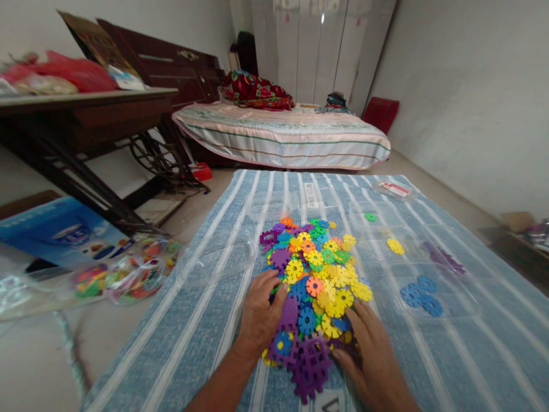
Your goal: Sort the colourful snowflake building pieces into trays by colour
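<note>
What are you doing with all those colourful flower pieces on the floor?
A person sits at a blue striped mat with both hands on a heap of plastic gear-shaped pieces. The left hand rests on the heap's left edge and the right hand on its near right side. To the right, clear trays hold a few pieces apart by colour: blue pieces, a yellow piece, a green piece and purple pieces.

A heap of multicoloured plastic gear discs (317,286) is seen piled loosely on a blue striped mat (193,320).
</note>
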A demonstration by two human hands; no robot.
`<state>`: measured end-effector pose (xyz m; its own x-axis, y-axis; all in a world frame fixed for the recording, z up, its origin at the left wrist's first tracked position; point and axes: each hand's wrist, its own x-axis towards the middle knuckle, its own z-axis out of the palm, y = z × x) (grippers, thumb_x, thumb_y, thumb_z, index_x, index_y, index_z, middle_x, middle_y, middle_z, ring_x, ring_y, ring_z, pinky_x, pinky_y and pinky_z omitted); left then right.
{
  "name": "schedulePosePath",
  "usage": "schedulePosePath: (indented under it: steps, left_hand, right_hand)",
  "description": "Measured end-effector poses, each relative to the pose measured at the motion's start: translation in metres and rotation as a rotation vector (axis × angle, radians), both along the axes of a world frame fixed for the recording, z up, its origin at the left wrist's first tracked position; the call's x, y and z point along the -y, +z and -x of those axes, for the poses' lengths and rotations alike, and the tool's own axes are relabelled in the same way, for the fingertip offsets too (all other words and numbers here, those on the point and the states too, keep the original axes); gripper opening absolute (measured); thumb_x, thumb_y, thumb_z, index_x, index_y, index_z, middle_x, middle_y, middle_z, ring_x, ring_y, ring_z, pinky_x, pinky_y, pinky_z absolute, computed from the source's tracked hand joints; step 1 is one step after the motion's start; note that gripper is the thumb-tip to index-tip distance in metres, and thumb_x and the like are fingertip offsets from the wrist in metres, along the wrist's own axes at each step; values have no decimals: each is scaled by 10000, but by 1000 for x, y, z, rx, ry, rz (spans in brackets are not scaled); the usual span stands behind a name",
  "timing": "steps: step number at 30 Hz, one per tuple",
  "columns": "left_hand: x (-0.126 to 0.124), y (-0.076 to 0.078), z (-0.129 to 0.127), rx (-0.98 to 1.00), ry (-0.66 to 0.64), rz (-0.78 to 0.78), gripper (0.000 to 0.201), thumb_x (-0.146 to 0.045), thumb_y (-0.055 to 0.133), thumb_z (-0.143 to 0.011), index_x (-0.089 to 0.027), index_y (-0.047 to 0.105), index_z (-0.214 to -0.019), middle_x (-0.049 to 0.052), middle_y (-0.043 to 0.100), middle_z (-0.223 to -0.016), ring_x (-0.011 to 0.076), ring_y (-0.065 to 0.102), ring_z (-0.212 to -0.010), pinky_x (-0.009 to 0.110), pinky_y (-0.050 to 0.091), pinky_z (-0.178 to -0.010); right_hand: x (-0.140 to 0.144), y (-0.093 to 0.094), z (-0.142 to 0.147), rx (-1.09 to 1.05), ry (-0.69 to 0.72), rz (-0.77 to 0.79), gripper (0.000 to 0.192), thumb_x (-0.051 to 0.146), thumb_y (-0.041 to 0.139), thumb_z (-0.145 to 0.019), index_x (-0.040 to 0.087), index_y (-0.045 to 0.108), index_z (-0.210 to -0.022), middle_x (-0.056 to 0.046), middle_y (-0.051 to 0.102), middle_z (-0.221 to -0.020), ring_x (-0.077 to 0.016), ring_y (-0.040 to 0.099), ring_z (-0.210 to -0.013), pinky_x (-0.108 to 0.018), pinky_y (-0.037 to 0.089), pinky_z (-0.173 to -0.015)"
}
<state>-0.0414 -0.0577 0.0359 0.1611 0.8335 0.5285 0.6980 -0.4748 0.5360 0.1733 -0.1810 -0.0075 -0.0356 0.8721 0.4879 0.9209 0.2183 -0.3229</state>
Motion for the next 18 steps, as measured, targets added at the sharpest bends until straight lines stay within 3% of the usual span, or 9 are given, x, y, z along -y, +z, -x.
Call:
schedulePosePath:
  steps: [5,10,16,18]
  left_hand:
    - [2,0,-3,13,1,-10,134,-260,537,-837,-192,652,-840,80,695,-1001,212,640,-992,399,526,-908]
    - [4,-2,-6,10,2,-14,144,-261,531,-847,-175,646,-855,98,693,-1007,221,635,-1001,414,521,-915]
    - [6,-3,-10,26,-29,-16,135,-261,539,-846,-182,645,-874,93,693,-1028,225,623,-1029,432,512,-929]
    - [7,-3,-10,28,-31,-18,133,-256,536,-847,-184,645,-875,92,692,-1032,224,625,-1027,434,512,-930]
  right_hand:
    - [-1,7,-3,-13,-3,10,557,386,568,-844,182,398,-1334,-173,440,-1366,-349,433,-1250,-558,461,-942]
    - [-3,28,-3,-20,34,-61,421,405,615,-810,210,534,-1174,-152,512,-1288,-344,478,-1200,-556,470,-923]
    - [-48,50,15,38,20,-78,316,363,540,-857,183,570,-1115,-147,553,-1223,-317,452,-1213,-520,450,-934]
    - [-66,55,24,97,16,-62,237,342,515,-871,177,594,-1022,-143,593,-1120,-314,462,-1180,-504,443,-913]
